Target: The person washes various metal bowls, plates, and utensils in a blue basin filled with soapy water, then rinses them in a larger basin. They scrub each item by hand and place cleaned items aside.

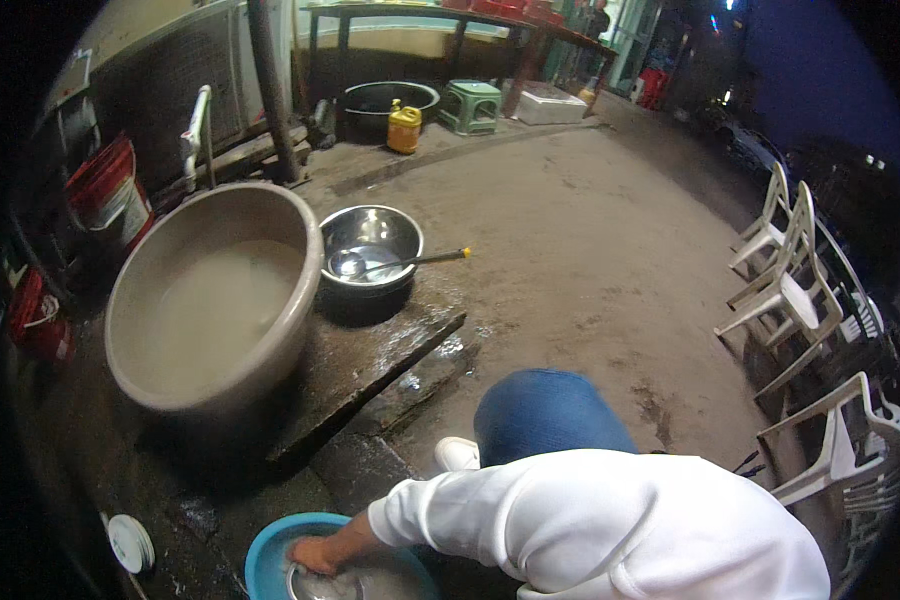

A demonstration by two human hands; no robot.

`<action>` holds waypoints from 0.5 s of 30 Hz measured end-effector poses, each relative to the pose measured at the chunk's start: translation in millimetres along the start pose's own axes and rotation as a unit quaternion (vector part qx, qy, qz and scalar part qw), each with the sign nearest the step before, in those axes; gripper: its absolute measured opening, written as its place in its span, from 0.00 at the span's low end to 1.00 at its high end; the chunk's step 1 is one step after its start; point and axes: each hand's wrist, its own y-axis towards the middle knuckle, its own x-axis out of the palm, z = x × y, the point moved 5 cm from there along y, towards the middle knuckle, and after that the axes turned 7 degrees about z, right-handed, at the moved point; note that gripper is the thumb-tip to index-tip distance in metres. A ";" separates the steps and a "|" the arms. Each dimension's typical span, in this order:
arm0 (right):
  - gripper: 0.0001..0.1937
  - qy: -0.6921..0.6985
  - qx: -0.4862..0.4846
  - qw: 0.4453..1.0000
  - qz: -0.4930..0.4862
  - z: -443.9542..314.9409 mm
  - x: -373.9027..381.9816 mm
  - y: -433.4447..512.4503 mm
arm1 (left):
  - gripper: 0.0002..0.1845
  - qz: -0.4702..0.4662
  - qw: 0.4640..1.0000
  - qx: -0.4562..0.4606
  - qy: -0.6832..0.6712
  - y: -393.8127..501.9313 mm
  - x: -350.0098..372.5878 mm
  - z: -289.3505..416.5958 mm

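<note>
My right hand (315,555), in a white sleeve, reaches into a light-blue plastic basin (259,551) of cloudy water at the bottom of the view. Its fingers are curled at the rim of a round, shiny metal dish (292,581) in the water; the fingertips are partly hidden. My left hand is out of view. Left of the basin, a small stack of white plates (130,544) is on the wet ground. Beyond lies a large beige tub (311,300) of murky water, tilted in view. Beside it is a stainless-steel basin (409,225) with a dark-handled ladle (435,256) in it.
A dark plank or raised edge (390,382) crosses the wet floor. White plastic chairs (799,300) line the right. Red buckets (112,191) stand left. A yellow jug (403,129), black tub (360,124), green stool (471,105) and white foam box (549,105) are near the table.
</note>
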 end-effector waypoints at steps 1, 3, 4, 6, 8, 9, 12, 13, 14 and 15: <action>0.23 -0.055 -0.075 0.995 -0.018 -9.4 -11.7 3.9 | 0.28 -0.023 1.000 0.018 0.011 1.8 -3.1 2.1; 0.23 -0.158 -0.201 0.964 -0.075 -29.9 -29.7 2.1 | 0.28 -0.069 0.996 0.044 0.032 3.4 -7.0 1.6; 0.24 -0.158 -0.267 0.945 -0.101 -43.1 -37.8 -4.5 | 0.29 -0.087 0.994 0.060 0.038 6.1 -7.6 2.9; 0.20 -0.114 -0.266 0.955 -0.065 -58.6 -63.5 -14.8 | 0.29 -0.105 0.989 0.101 0.038 11.8 -5.4 8.8; 0.17 -0.027 -0.241 0.970 -0.013 -69.4 -83.8 -27.3 | 0.29 -0.030 0.991 0.111 0.061 18.3 -6.6 12.6; 0.15 0.008 -0.229 0.973 0.005 -72.6 -89.6 -30.9 | 0.28 0.000 0.995 0.050 0.092 21.3 -6.8 7.1; 0.13 0.066 -0.098 0.993 0.017 -59.3 -84.2 -38.9 | 0.21 0.094 0.989 0.080 -0.084 8.4 -6.6 3.2; 0.14 0.075 -0.037 0.996 0.021 -50.3 -77.5 -36.4 | 0.20 0.146 0.984 0.094 -0.051 6.9 -10.1 0.2; 0.15 0.090 0.019 0.995 0.039 -38.8 -70.5 -38.5 | 0.19 0.196 0.975 0.105 -0.017 -0.2 -9.1 -4.2; 0.16 0.113 0.066 0.989 0.063 -29.8 -62.1 -38.4 | 0.19 0.247 0.962 0.117 0.019 -7.4 -8.1 -7.4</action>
